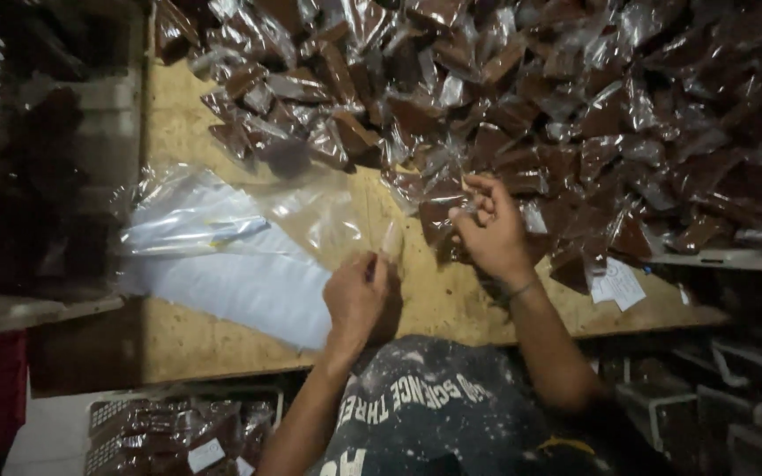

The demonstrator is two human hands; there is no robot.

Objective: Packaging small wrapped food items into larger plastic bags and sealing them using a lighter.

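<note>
My left hand (pixel 356 295) rests on the plywood table (pixel 178 123) and pinches the near edge of an empty clear plastic bag (pixel 324 216) that lies flat. My right hand (pixel 491 231) sits at the near edge of a big heap of small clear packets filled with brown stuff (pixel 522 97). Its fingers are curled on one brown packet (pixel 441 220) at the edge of the heap. The two hands are about a hand's width apart.
A stack of flat clear and white bags (pixel 222 264) lies left of my left hand. A small paper slip (pixel 619 284) lies at the table's right near corner. A crate with more brown packets (pixel 169 436) stands below. Dark crates (pixel 19 159) line the left side.
</note>
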